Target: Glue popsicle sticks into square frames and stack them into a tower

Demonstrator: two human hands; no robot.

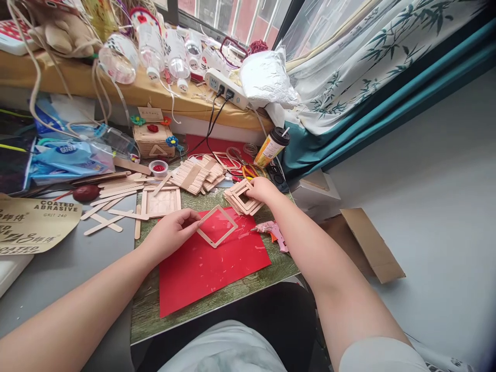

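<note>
My left hand (176, 231) pinches the left corner of a single square frame of craft sticks (228, 233) above a red sheet (209, 271). To the right, my right hand (262, 190) has its fingers on a stack of similar stick frames (245, 207) at the sheet's far corner. Its fingertips are partly hidden, but thumb and fingers look closed on the stack's edge. A pink hot glue gun (274, 232) lies just nearer than the stack, its nozzle toward the sheet. Whitish bits of dried glue are scattered over the red sheet.
Loose craft sticks (104, 222), a stick panel (166, 201) and bundled sticks (189, 174) lie left and behind. Scissors (250, 172) and a lidded drink cup (272, 147) stand at the back right. A power strip (225, 88) and bottles (176, 59) line the sill.
</note>
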